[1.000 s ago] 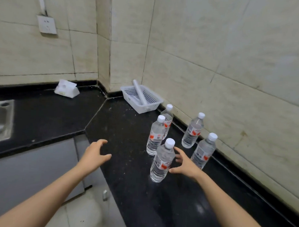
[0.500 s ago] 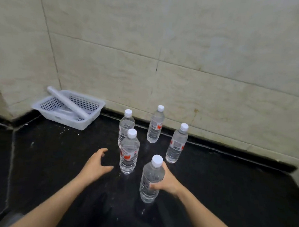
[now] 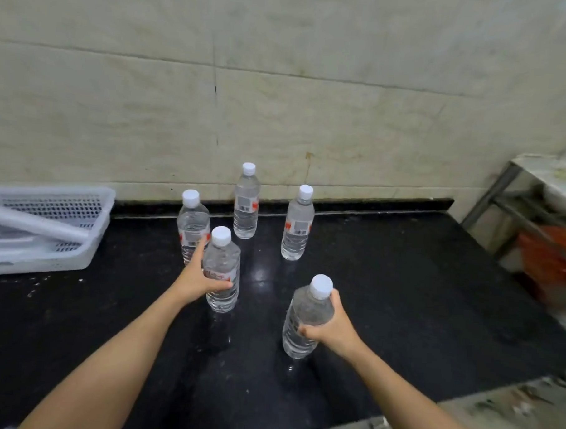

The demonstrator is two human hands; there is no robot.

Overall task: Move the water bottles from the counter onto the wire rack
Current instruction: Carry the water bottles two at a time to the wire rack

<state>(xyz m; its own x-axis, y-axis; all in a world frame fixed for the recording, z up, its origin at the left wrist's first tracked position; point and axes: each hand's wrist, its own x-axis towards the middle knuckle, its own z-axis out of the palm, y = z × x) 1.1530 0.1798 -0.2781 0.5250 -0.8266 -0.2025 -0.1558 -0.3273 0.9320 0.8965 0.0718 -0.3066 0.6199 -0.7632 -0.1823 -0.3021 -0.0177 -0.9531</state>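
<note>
Several clear water bottles with white caps stand on the black counter (image 3: 385,283). My left hand (image 3: 196,277) is wrapped around the middle bottle (image 3: 222,273). My right hand (image 3: 330,326) grips the nearest bottle (image 3: 304,315), which tilts slightly. Three more bottles stand behind: one at the left (image 3: 192,221) partly hidden by my left hand, one by the wall (image 3: 246,201), one to the right (image 3: 298,223). A metal rack (image 3: 503,191) shows at the right edge, beyond the counter's end.
A white perforated plastic basket (image 3: 46,256) with a white tube in it sits at the left of the counter. A tiled wall runs behind the bottles. An orange item lies low on the rack at the far right.
My left hand has reached forward and closed around the middle bottle. My right hand has kept its grip on the nearest bottle. The view has swung right, and the rack has come into sight.
</note>
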